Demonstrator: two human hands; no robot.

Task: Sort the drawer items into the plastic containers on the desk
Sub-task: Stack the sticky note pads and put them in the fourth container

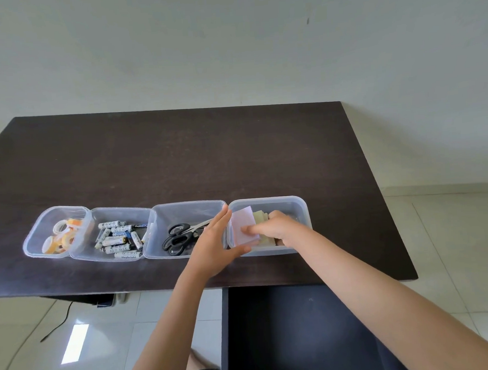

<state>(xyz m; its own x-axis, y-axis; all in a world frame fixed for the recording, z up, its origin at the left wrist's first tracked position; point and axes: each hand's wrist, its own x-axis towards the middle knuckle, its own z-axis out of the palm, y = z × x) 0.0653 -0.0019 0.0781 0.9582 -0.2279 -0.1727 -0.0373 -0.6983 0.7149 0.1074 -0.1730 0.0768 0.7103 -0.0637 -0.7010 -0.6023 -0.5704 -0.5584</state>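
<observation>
Head view, I log: right hand [278, 228] pinching pink notes [244, 226] into rightmost container [301, 210], left hand [216, 243] open, steadying its wall; risk, sheets fanning or tub sliding.

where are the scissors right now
In the head view, the scissors lie in the third tub from the left, between the battery tub and the notes tub.

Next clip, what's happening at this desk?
A person is sorting small items into four clear plastic containers lined up on a dark desk. The right hand is inside the rightmost container, pressing a pale pink paper pad in beside yellowish pads. The left hand is open against that container's left side. The others hold tape rolls, batteries and scissors.
</observation>
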